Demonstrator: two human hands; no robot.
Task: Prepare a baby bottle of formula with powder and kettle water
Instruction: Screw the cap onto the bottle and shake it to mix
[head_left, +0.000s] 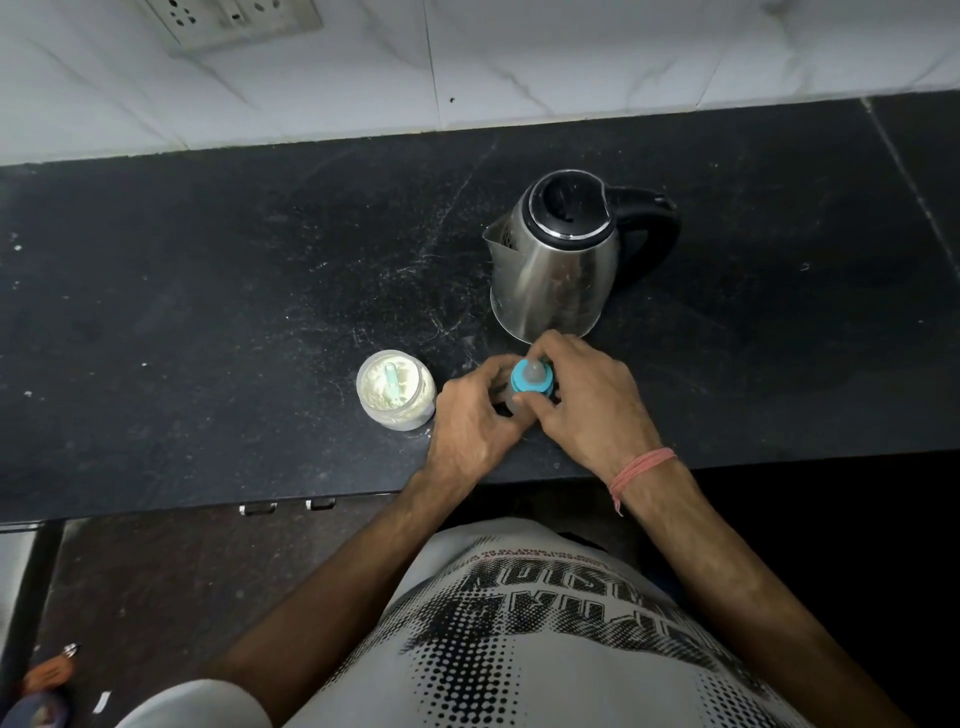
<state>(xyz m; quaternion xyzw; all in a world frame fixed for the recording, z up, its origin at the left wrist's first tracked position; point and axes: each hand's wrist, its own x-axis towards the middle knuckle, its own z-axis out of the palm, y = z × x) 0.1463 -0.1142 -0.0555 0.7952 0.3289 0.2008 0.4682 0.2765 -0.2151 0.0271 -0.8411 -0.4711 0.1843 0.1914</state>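
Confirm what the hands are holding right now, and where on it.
Both on the baby bottle: left hand wraps its clear body, right hand grips the blue cap ring around the nipple.

Dim light, soft focus, edges bowed

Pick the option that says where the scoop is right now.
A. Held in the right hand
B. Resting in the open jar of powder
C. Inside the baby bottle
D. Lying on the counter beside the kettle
B. The pale green scoop rests in the white powder inside the open jar, while both hands are on the baby bottle with its blue cap.
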